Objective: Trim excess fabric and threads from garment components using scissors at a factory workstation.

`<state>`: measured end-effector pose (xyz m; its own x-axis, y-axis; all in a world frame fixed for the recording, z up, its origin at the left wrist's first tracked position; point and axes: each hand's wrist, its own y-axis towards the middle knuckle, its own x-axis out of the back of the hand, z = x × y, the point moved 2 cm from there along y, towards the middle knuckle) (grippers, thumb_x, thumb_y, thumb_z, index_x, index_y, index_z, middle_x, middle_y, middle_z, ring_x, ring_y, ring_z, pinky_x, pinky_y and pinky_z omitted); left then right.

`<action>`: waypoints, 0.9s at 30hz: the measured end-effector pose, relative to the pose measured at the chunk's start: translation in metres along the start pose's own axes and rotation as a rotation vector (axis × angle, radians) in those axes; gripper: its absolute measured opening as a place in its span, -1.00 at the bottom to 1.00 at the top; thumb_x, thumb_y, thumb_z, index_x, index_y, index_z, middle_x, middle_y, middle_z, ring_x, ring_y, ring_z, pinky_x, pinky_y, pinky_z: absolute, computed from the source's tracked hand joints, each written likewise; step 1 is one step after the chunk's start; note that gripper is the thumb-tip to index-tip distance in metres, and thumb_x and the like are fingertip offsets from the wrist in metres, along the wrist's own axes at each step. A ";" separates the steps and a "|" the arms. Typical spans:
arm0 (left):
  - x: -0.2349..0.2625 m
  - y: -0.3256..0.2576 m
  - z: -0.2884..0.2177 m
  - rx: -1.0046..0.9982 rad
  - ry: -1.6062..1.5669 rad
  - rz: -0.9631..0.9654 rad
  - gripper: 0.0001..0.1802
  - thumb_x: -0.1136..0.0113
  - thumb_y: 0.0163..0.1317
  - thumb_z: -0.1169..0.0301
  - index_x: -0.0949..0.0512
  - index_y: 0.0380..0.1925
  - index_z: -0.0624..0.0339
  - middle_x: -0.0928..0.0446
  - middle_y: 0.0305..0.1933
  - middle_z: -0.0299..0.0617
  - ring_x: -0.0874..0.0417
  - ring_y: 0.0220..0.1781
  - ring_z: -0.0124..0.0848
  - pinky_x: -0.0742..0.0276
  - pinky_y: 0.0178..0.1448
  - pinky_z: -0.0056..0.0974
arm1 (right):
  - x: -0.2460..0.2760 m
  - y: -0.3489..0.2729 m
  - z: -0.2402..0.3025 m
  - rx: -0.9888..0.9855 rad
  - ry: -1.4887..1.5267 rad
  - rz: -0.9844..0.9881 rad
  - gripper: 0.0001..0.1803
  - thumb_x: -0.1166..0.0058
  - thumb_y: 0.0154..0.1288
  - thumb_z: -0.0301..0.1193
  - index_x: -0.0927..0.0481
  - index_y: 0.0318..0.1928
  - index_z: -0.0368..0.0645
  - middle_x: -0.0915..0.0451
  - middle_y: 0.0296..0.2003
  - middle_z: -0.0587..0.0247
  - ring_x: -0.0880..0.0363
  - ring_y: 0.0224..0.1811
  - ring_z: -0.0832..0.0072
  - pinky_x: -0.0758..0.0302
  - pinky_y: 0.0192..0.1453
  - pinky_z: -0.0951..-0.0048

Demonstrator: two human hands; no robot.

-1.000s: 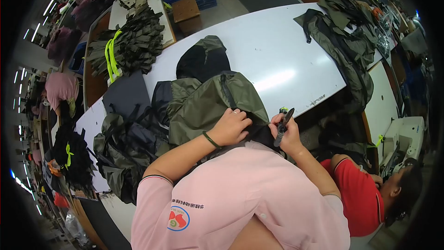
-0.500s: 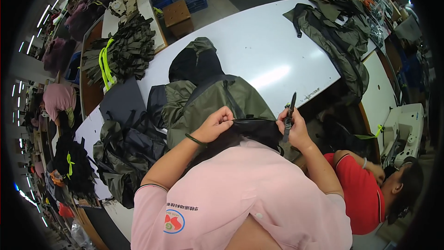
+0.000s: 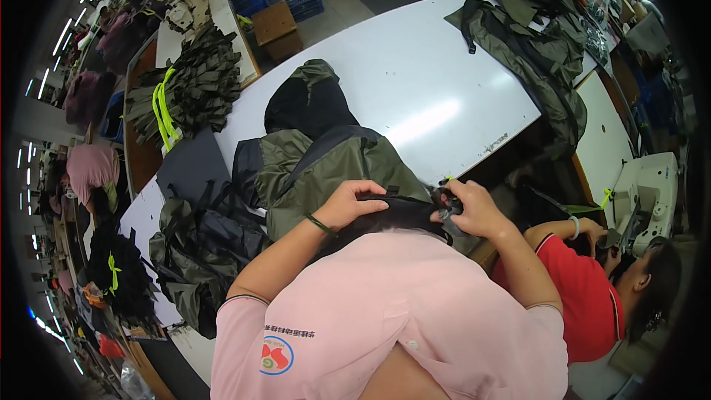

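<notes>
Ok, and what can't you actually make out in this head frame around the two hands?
- Right hand: closed around a small dark tool; its kind is hidden by the fingers.
- Left hand: fingertips curl over black fabric; the grip beneath is hidden.
- Olive jacket: its near edge is hidden behind the pink shirt.
- Sewing machine: too bent and small at the right rim.

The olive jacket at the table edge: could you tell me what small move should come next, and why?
Probably snip along the dark edge. The left hand pinches the olive jacket taut there, and the right hand holds a small dark tool, seemingly scissors, against it.
</notes>
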<state>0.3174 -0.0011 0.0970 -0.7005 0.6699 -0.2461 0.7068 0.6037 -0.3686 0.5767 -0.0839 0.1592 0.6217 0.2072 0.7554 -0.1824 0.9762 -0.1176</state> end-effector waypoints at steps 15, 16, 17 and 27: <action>-0.008 0.005 0.006 0.074 -0.091 0.057 -0.74 -0.35 0.12 0.54 -0.61 -0.15 0.27 -0.62 -0.26 -0.31 -0.59 -0.23 -0.59 -0.52 -0.14 -0.47 | 0.019 0.004 -0.006 0.152 -0.277 0.200 -0.41 -0.37 -0.16 0.15 -0.52 -0.41 -0.10 -0.50 -0.54 0.28 -0.50 -0.37 0.28 -0.27 -0.20 0.35; -0.007 0.006 0.008 0.071 -0.088 0.056 -0.74 -0.35 0.12 0.54 -0.62 -0.15 0.27 -0.61 -0.26 -0.32 -0.58 -0.24 -0.59 -0.52 -0.14 -0.47 | 0.018 0.004 -0.006 0.154 -0.273 0.189 -0.42 -0.41 -0.18 0.12 -0.52 -0.41 -0.09 -0.47 -0.58 0.33 -0.48 -0.40 0.32 -0.25 -0.20 0.36; -0.007 0.006 0.009 0.067 -0.085 0.054 -0.74 -0.36 0.12 0.54 -0.62 -0.16 0.27 -0.61 -0.27 -0.32 -0.58 -0.25 -0.59 -0.52 -0.15 -0.47 | 0.017 0.004 -0.007 0.155 -0.273 0.189 -0.42 -0.41 -0.18 0.12 -0.52 -0.41 -0.09 -0.47 -0.58 0.33 -0.48 -0.40 0.32 -0.25 -0.20 0.36; -0.008 0.006 0.008 0.083 -0.088 0.052 -0.74 -0.36 0.12 0.53 -0.62 -0.16 0.27 -0.61 -0.27 -0.32 -0.57 -0.26 -0.60 -0.52 -0.15 -0.48 | 0.015 0.003 -0.017 0.148 -0.328 0.200 -0.50 -0.40 -0.14 0.06 -0.52 -0.43 -0.07 -0.51 -0.56 0.25 -0.52 -0.38 0.28 -0.30 -0.21 0.34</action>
<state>0.3264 -0.0066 0.0895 -0.6718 0.6566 -0.3430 0.7343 0.5291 -0.4253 0.5984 -0.0766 0.1595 0.2909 0.3371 0.8954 -0.3979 0.8937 -0.2072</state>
